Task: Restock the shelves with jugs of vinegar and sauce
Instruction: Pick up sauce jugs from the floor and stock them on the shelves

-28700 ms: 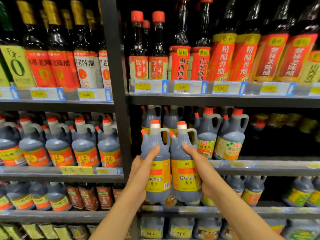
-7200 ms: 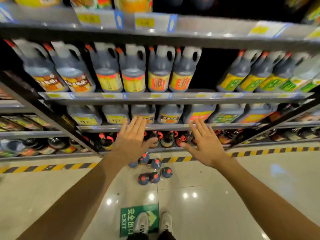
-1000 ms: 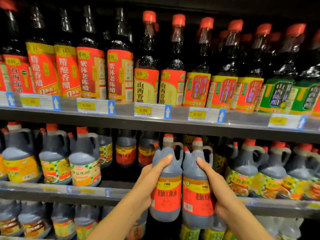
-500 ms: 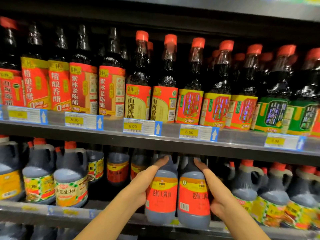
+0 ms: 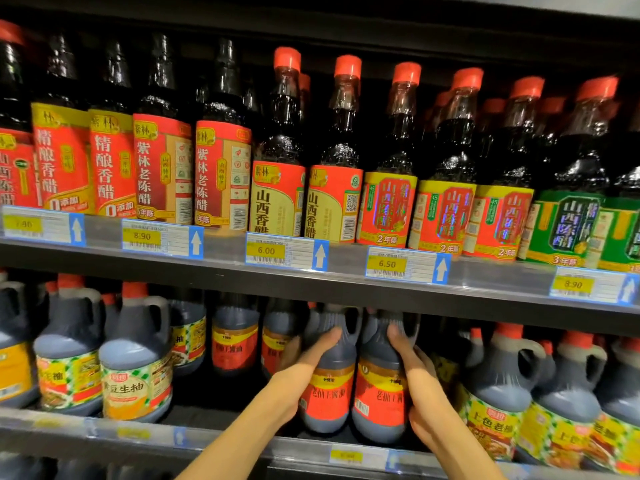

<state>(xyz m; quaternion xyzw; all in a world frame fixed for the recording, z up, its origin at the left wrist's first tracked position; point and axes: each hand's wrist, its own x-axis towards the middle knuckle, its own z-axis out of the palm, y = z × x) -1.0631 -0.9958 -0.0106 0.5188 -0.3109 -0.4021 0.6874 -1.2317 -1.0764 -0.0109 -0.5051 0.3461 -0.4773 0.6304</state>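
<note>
Red-labelled dark sauce jugs, two, side by side at lower centre of the frame, each held by one hand.

Left hand [image 5: 304,362]: wrapped round the left side of the left jug [image 5: 329,382], fingers curled up to its shoulder, thumb side out of sight behind the body.

Right hand [image 5: 414,379]: wrapped round the right side of the right jug [image 5: 379,389], fingertips at the neck just under the handle.

Position of the pair: touching one another, upright, bases at the front edge of the lower shelf [image 5: 242,441]; whether they rest on it or are just above it cannot be told. Tops pass under the upper shelf [image 5: 346,285], caps hidden behind it.

Behind and left of the pair: further red-labelled jugs [image 5: 235,341], set deeper in the shelf, blurred.

Lower left of frame: jugs with green-and-yellow checked labels [image 5: 136,379], orange caps, standing in a row at the shelf front.

Lower right of frame: jugs with yellow-and-red labels [image 5: 495,403], just beside the right hand.

Upper shelf, across the frame: tall dark vinegar bottles [image 5: 277,161], red labels at left, yellow-and-red at centre, green at far right; orange caps on those from centre rightward.

Shelf edge: price tags [image 5: 285,252] with yellow fields and blue arrow panels, reading 8.90, 6.00, 6.50, 8.90.
</note>
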